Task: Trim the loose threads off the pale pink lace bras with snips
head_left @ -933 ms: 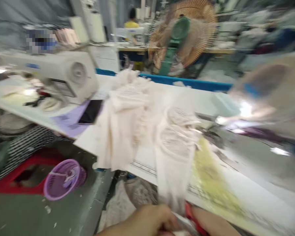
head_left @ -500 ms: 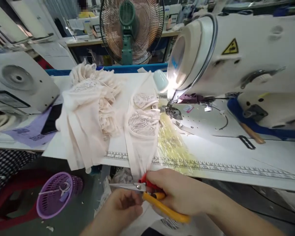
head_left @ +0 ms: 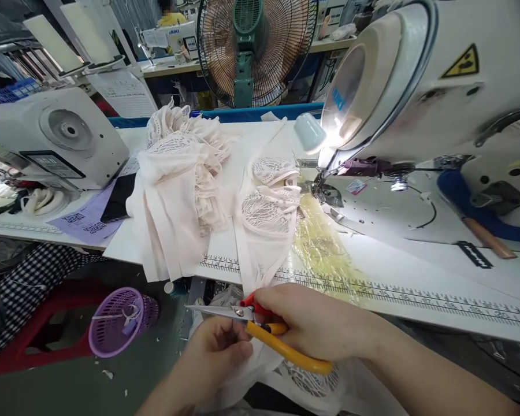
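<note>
My right hand is closed around scissors with orange and red handles. Their blades point left, above the fingers of my left hand, and look closed together. The left fingers are pinched at the edge of a cream lace garment; their exact hold is partly hidden. That fabric hangs over my lap below the table edge. Just beyond the right hand, another cream lace garment lies on the table, its narrow lower end running down to the scissors. A pile of similar pieces lies to its left.
A sewing machine with a lit lamp stands at right, yellow plastic film near its needle. Another machine is at left. A fan stands behind the table. A purple basket and red stool are lower left.
The view has turned left, so the table and machines appear farther right. Both hands keep nearly the same pose, the right still holding the scissors. More of the lap garment's lace shows.
</note>
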The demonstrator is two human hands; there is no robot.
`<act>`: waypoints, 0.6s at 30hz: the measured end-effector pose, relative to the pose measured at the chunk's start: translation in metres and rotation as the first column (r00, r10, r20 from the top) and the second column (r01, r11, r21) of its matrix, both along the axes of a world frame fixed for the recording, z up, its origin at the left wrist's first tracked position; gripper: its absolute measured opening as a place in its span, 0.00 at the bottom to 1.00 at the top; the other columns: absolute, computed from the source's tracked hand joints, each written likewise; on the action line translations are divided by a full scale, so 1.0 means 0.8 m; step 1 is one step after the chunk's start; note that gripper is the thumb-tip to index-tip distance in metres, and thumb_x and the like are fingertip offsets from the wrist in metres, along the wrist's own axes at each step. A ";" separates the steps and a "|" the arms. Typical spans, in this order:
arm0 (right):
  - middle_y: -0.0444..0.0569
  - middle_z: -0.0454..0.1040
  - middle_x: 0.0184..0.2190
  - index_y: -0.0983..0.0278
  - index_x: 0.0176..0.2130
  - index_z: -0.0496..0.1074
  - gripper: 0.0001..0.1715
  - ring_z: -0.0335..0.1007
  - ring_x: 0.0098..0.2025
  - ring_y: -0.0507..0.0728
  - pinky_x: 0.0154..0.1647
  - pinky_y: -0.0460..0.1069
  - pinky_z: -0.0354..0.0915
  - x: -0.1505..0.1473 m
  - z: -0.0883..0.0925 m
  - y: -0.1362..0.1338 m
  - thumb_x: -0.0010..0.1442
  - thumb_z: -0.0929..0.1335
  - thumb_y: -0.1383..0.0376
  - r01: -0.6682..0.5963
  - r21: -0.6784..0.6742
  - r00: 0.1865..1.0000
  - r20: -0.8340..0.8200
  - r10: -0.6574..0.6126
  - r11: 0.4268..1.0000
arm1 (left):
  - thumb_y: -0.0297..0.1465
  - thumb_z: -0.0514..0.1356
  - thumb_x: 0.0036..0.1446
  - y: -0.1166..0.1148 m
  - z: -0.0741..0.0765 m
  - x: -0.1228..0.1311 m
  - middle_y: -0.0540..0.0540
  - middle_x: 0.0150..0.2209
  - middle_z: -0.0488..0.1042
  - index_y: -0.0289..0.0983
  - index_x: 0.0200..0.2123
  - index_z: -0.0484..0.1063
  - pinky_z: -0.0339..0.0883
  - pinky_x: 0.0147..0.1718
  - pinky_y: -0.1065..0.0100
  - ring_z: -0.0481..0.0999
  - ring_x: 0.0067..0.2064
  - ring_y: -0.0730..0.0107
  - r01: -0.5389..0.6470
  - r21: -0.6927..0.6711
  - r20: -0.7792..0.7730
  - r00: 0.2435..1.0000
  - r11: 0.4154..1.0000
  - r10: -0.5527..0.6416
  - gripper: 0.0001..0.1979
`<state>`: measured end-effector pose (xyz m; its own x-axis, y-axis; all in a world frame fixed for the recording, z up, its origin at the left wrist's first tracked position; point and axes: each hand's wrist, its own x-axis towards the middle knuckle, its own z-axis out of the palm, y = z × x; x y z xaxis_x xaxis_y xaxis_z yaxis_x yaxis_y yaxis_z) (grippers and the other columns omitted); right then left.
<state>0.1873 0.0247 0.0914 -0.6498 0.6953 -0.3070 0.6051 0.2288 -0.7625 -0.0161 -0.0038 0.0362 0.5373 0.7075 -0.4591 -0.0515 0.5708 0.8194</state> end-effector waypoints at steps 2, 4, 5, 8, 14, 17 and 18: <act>0.42 0.66 0.25 0.62 0.26 0.57 0.08 0.59 0.26 0.51 0.23 0.44 0.54 -0.001 0.000 0.001 0.50 0.65 0.68 -0.003 0.000 1.000 0.001 0.003 1.000 | 0.40 0.69 0.45 0.001 0.001 0.000 0.52 0.24 0.65 0.35 0.26 0.70 0.60 0.34 0.69 0.59 0.26 0.77 0.011 -0.002 -0.008 1.000 1.000 -0.011 0.15; 0.42 0.66 0.25 0.62 0.27 0.58 0.08 0.59 0.25 0.51 0.22 0.44 0.53 -0.002 0.000 0.002 0.50 0.65 0.67 0.001 -0.006 1.000 0.013 -0.001 1.000 | 0.41 0.69 0.44 0.002 0.002 0.001 0.52 0.23 0.64 0.35 0.25 0.70 0.59 0.30 0.70 0.60 0.26 0.76 0.014 0.002 -0.030 0.999 1.000 -0.014 0.16; 0.43 0.67 0.26 0.62 0.27 0.58 0.08 0.59 0.26 0.51 0.22 0.44 0.53 -0.002 0.000 0.003 0.50 0.66 0.67 0.003 -0.007 1.000 0.014 -0.003 1.000 | 0.41 0.69 0.44 0.002 0.003 0.001 0.52 0.23 0.64 0.35 0.25 0.70 0.58 0.29 0.71 0.60 0.26 0.76 0.011 0.007 -0.045 0.999 1.000 -0.011 0.17; 0.43 0.66 0.26 0.62 0.27 0.58 0.08 0.59 0.25 0.51 0.22 0.44 0.53 -0.003 0.000 0.003 0.51 0.66 0.66 0.007 0.001 1.000 0.004 -0.007 1.000 | 0.42 0.68 0.44 0.002 0.007 0.003 0.51 0.23 0.66 0.35 0.26 0.71 0.59 0.30 0.70 0.62 0.26 0.75 -0.001 0.034 -0.093 0.996 0.999 0.004 0.17; 0.43 0.67 0.26 0.62 0.27 0.58 0.07 0.60 0.26 0.52 0.23 0.45 0.54 -0.002 -0.001 0.002 0.50 0.65 0.67 0.004 -0.033 1.000 0.000 -0.004 0.999 | 0.44 0.68 0.43 0.002 0.014 0.005 0.48 0.23 0.69 0.34 0.27 0.74 0.64 0.34 0.67 0.68 0.28 0.69 0.016 0.049 -0.112 0.994 0.999 -0.011 0.18; 0.43 0.66 0.26 0.62 0.26 0.58 0.08 0.59 0.26 0.52 0.23 0.45 0.54 -0.002 0.003 0.004 0.48 0.65 0.69 -0.008 -0.035 1.000 -0.009 0.008 0.999 | 0.45 0.68 0.43 0.005 0.021 0.004 0.48 0.24 0.70 0.34 0.27 0.75 0.64 0.34 0.67 0.69 0.29 0.68 0.068 0.039 -0.130 0.989 0.997 -0.063 0.19; 0.43 0.65 0.25 0.62 0.26 0.57 0.08 0.59 0.26 0.52 0.22 0.45 0.54 -0.002 0.004 0.005 0.47 0.65 0.69 -0.020 -0.035 1.000 -0.013 0.020 0.999 | 0.44 0.67 0.44 0.006 0.024 0.003 0.47 0.25 0.71 0.34 0.28 0.76 0.64 0.35 0.67 0.69 0.29 0.68 0.088 0.051 -0.138 0.987 0.995 -0.080 0.18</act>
<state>0.1858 0.0289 0.0949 -0.6674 0.6709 -0.3231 0.5913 0.2137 -0.7776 -0.0136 0.0013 0.0554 0.5314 0.6897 -0.4918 0.1081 0.5206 0.8469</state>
